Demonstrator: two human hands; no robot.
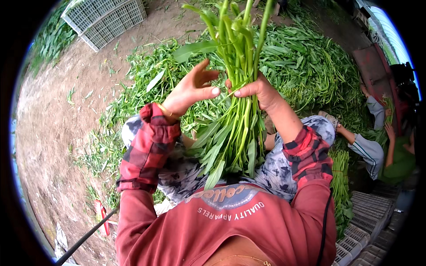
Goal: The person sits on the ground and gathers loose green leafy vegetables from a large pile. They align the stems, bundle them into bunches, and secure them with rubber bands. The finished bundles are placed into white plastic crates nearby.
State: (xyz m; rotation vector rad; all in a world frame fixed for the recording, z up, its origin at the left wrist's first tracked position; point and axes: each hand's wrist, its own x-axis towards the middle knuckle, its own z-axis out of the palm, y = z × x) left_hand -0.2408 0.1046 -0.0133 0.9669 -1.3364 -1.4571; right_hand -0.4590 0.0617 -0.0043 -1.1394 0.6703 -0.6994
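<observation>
A bunch of water spinach (240, 60) hangs in front of me, thick cut stems at the top and long leaves trailing down over my lap. My right hand (258, 90) grips it around the middle, thumb across the front of the stems. A thin strand crosses the bunch beside that thumb. Just left of the stems, my left hand (196, 84) is raised with its fingers spread and curved, apparently empty. Behind both hands lies a broad heap of loose greens (299, 63) on the ground.
White plastic crates (106, 20) are stacked at the upper left; more crates (369, 209) stand at lower right beside a tied bundle of greens (340, 179). Another person (399, 159) sits at the right, holding greens. A red-handled object (102, 217) lies on the dirt floor (56, 133).
</observation>
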